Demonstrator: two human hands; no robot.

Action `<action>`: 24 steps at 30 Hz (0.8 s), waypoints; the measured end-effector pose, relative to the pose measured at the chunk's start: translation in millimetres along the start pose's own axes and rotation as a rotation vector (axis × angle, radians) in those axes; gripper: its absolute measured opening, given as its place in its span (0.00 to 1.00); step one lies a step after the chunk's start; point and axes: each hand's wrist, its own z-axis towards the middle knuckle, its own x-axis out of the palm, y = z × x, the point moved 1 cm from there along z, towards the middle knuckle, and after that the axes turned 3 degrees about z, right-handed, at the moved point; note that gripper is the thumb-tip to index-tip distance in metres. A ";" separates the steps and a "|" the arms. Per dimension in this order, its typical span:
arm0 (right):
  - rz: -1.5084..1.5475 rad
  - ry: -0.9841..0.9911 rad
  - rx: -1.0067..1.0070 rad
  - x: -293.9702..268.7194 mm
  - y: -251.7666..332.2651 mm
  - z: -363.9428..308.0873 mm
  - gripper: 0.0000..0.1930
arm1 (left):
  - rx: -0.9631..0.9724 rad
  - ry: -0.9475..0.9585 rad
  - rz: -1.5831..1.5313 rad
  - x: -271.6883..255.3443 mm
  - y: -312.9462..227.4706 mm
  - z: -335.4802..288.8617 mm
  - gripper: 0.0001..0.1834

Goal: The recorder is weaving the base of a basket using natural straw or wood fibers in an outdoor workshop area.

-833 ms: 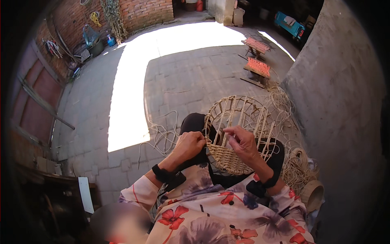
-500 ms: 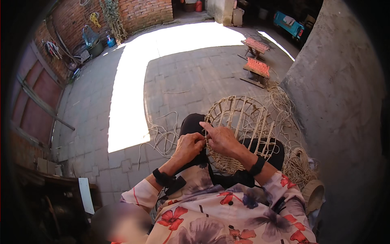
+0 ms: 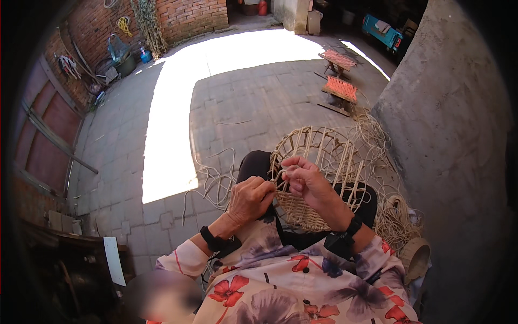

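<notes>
Right fingers (image 3: 295, 161) pinch cord (image 3: 281, 174), left fingers (image 3: 264, 188) grip the woven basket (image 3: 299, 210), above grey paving (image 3: 237, 110), brick wall (image 3: 191, 19) beyond.

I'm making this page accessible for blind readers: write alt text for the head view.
A seated person works on a partly woven frame: the left hand grips its left edge, the right hand pinches a strand. Loose cord lies alongside on paving; two red-topped stools stand beyond.
</notes>
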 end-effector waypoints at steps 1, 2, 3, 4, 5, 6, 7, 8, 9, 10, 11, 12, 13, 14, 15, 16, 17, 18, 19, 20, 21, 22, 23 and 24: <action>0.044 0.039 -0.045 3.9 8.0 -5.3 0.14 | 0.177 0.017 0.002 1.4 -10.5 -0.7 0.10; 0.069 0.071 -0.067 9.0 20.1 -12.0 0.13 | 0.354 0.034 0.004 2.6 -20.1 -0.8 0.12; 0.071 0.067 -0.070 13.9 32.6 -19.3 0.13 | 0.359 0.036 0.002 4.0 -27.1 3.2 0.12; 0.063 0.111 -0.181 19.7 46.1 -26.0 0.13 | 0.422 0.058 0.049 4.9 -33.8 8.0 0.14; 0.054 0.155 -0.293 25.7 61.0 -34.1 0.13 | 0.485 0.080 0.096 3.7 -38.3 11.8 0.16; 0.042 0.191 -0.390 30.9 80.7 -45.3 0.13 | 0.399 0.059 0.158 0.9 -40.2 17.4 0.16; 0.032 0.237 -0.480 36.7 99.5 -55.4 0.14 | 0.398 0.060 0.164 -1.3 -35.1 19.8 0.16; -0.014 0.238 -0.554 39.6 117.7 -66.0 0.15 | 0.359 0.038 0.206 -1.7 -25.5 23.3 0.16; -0.055 0.250 -0.620 40.7 133.4 -72.5 0.15 | 0.310 0.015 0.259 -4.5 -16.5 21.8 0.16; -0.067 0.227 -0.681 35.5 148.7 -78.9 0.16 | 0.278 0.004 0.245 -5.0 -11.7 19.7 0.11; -0.080 0.205 -0.742 28.2 164.3 -84.7 0.17 | 0.283 0.005 0.244 -6.0 -5.2 15.7 0.11; -0.128 0.116 -0.844 17.4 182.4 -91.7 0.17 | 0.205 0.014 0.213 -6.7 2.3 11.9 0.08; -0.171 0.035 -0.938 7.6 198.4 -95.5 0.18 | 0.118 0.021 0.190 -8.4 9.3 6.2 0.05; -0.446 -0.170 -0.949 1.2 212.8 -105.0 0.19 | 0.104 0.004 0.163 -6.3 10.8 5.5 0.03; -0.713 -0.365 -0.936 -7.8 225.0 -110.5 0.20 | 0.102 0.007 0.165 -4.4 10.8 2.1 0.03; -0.942 -0.486 -0.846 -35.7 234.4 -109.5 0.21 | 0.046 0.010 0.158 -3.0 10.3 0.8 0.03; -1.120 -0.610 -0.671 -53.5 234.1 -109.1 0.21 | -0.009 0.012 0.148 -1.6 10.0 1.8 0.03; -1.288 -0.725 -0.484 -66.2 229.7 -105.9 0.22 | -0.008 0.009 0.151 -0.9 7.6 2.7 0.03; -1.341 -0.748 -0.394 -74.1 220.1 -102.7 0.21 | -0.038 -0.014 0.132 1.1 4.3 2.5 0.03; -1.390 -0.771 -0.303 -81.7 209.6 -100.7 0.20 | -0.068 -0.036 0.112 3.3 1.4 3.1 0.03; -1.390 -0.772 -0.302 -87.5 199.4 -99.0 0.20 | -0.067 -0.034 0.112 7.4 -1.4 3.7 0.03; -1.348 -0.727 -0.316 -90.6 186.4 -95.3 0.18 | -0.137 0.000 0.103 12.5 -1.6 2.6 0.03; -1.305 -0.682 -0.331 -93.4 173.1 -91.2 0.17 | -0.206 0.036 0.094 16.6 -0.5 1.0 0.04; -1.299 -0.689 -0.325 -97.0 159.2 -86.5 0.17 | -0.203 0.044 0.093 19.8 0.4 -0.2 0.04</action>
